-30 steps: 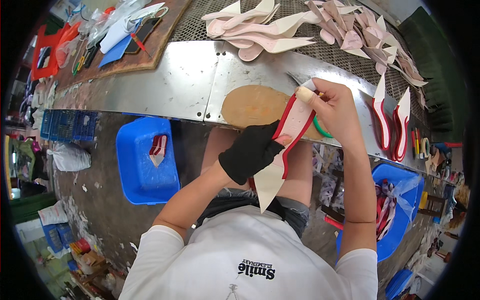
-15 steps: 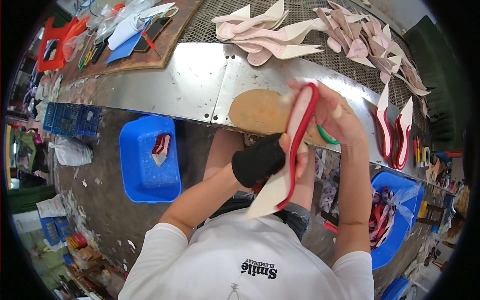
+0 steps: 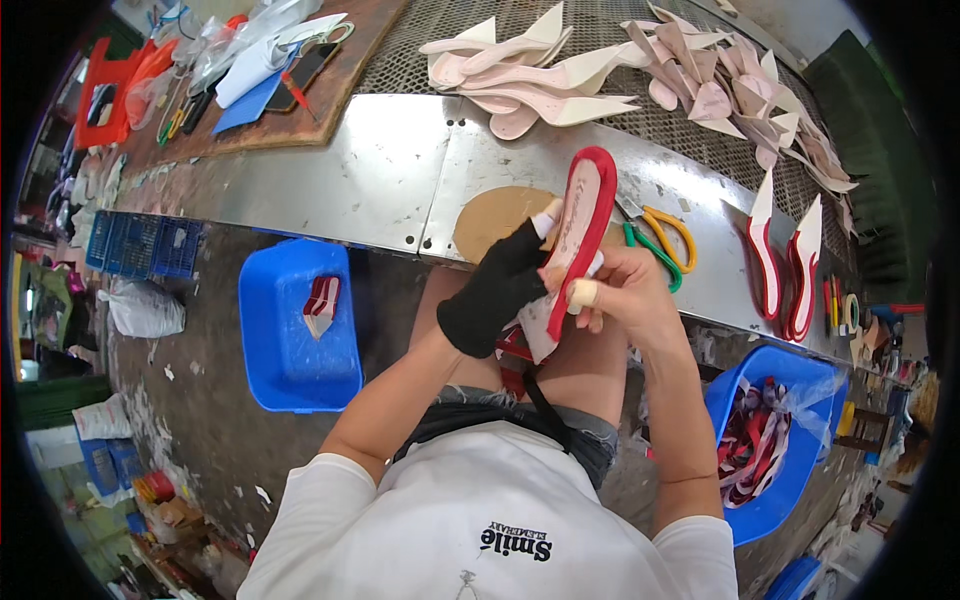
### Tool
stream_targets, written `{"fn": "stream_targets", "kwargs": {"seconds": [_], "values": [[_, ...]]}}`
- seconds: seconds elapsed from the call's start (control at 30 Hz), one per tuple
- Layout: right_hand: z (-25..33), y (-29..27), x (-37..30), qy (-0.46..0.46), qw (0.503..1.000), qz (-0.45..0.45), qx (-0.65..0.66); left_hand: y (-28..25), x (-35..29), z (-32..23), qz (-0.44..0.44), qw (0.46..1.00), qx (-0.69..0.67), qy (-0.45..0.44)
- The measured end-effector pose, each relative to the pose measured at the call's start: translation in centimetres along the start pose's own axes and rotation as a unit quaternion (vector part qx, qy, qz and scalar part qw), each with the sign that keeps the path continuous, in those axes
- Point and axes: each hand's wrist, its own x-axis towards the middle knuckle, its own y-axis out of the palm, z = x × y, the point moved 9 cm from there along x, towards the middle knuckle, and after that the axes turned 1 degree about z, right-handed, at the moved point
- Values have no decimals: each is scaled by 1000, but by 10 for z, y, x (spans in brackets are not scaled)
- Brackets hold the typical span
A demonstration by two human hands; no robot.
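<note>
A shoe insole with a pale pink top and a red edge strip tilts above my lap, its rounded end pointing away from me. My left hand, in a black fingerless glove, grips it by its left side. Bare except for pale wraps on some fingertips, my right hand is closed at the insole's right edge, thumb and fingers on the red strip. Scissors with green and orange handles lie just beyond my right hand. Partly behind my left hand is a brown oval board on the metal table edge.
Unedged pale insoles are heaped on the mesh tabletop, and several red-edged ones lie at right. A blue tub at left holds red-and-white pieces. Another blue tub at right holds red and white strips. A wooden board carries tools.
The insole has turned more upright, and its top now faces me. My right hand has come down from its rounded end to its lower right edge, uncovering the scissors.
</note>
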Motion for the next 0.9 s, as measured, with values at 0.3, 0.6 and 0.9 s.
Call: {"fn": "stream_targets", "kwargs": {"seconds": [0.3, 0.6, 0.9], "values": [[43, -55, 16, -183, 955, -191, -131, -4, -17, 0, -61, 970, 235, -18], [50, -61, 16, -155, 967, -139, -146, 11, -21, -22, -43, 901, 430, -43], [58, -43, -8, -296, 846, -307, -319, 0, -25, -31, -8, 880, 466, -88]]}}
